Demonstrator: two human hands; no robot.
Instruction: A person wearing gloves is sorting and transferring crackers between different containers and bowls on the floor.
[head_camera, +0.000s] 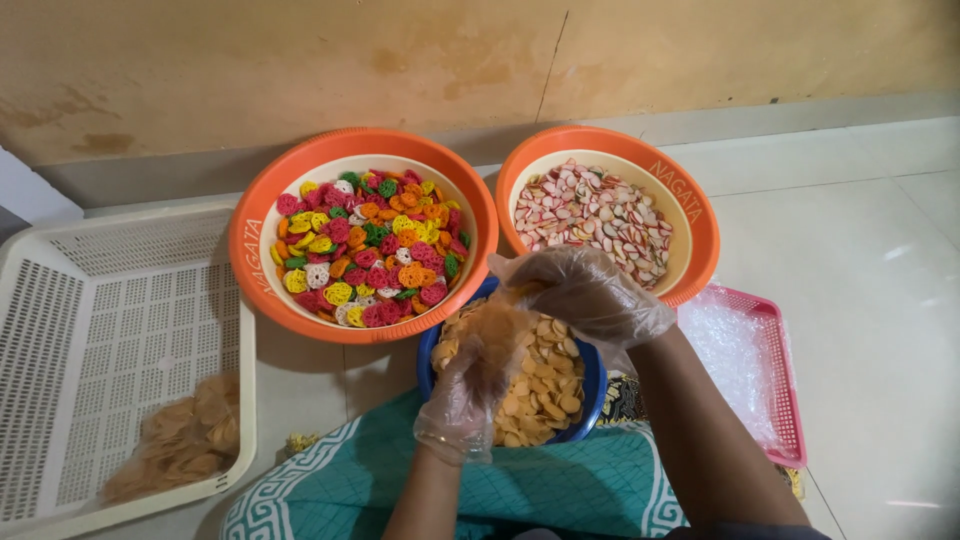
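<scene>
A clear plastic bag (497, 335), partly filled with pale round crackers (545, 385), is hanging upright over a blue bowl (592, 372) that is sitting on the floor, heaped with the same crackers

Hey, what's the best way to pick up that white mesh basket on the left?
Grip the white mesh basket by its broad flat rim, one hand on each long side, coming from above. The open top leaves the rim free, and lifting level keeps the bag of crackers in its near corner from sliding.

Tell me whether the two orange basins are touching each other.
Apart. The head view shows a narrow strip of floor between the left orange basin rim and the right orange basin rim.
</scene>
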